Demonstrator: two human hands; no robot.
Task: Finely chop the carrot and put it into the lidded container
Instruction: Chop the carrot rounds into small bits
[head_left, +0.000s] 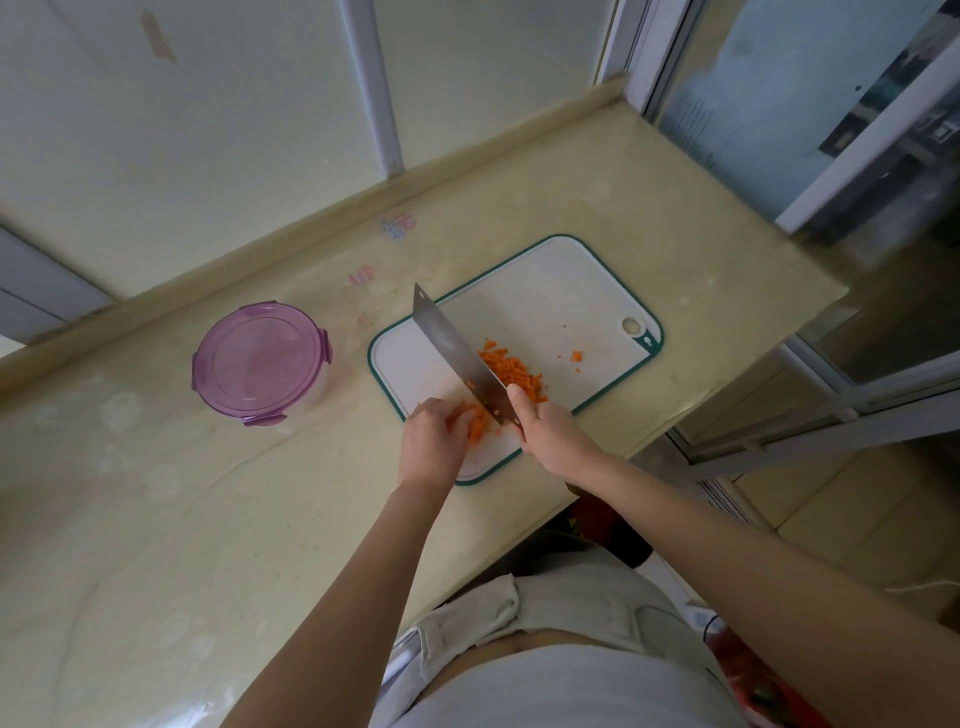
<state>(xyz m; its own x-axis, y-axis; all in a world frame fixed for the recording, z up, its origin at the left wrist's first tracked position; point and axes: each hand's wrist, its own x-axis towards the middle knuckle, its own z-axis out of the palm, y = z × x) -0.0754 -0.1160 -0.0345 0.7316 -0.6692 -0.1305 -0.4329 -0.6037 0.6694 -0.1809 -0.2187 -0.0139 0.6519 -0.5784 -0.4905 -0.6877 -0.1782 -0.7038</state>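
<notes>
A heap of finely chopped orange carrot (511, 371) lies on the white, green-rimmed cutting board (561, 291). My right hand (550, 428) grips the handle of a cleaver (457, 348), whose blade stands across the carrot. More carrot pieces (475, 421) lie left of the blade, and my left hand (431, 441) holds them with curled fingers. The round container with its purple lid (260, 358) closed stands on the counter left of the board.
The beige counter (156, 519) runs along a tiled wall at the back. Its front edge drops off just right of the board, beside a glass door. A few stray carrot bits (575, 356) lie near the board's hanging hole.
</notes>
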